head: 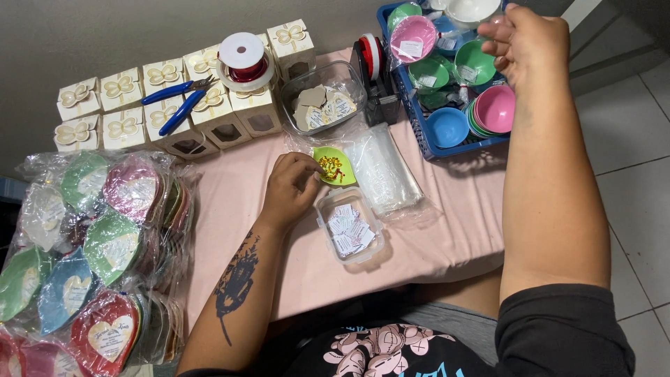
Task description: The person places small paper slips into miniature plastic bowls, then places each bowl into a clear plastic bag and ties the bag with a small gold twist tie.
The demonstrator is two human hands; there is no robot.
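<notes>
"What's packed up here?"

"Cream gift boxes (pixel 125 105) with bow tops stand along the wall. Wrapped heart dishes (pixel 91 244), each with a pale heart label, lie at the left."

"And the middle?"

"White paper labels (pixel 349 229) fill a clear tub (pixel 322 207)."

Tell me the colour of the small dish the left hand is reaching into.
Bright green dish; seen clearest in the head view.

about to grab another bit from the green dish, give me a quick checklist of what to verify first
1. Left hand at the green dish: ok, fingertips at its rim.
2. Dish stocked: ok, small gold and red pieces inside.
3. Right hand free: cannot tell, raised over the blue basket, fingers pinched.
4. Clear tub of paper slips open: ok, beside the left hand.
5. Blue pliers within reach: ok, lying on the white boxes.
</notes>
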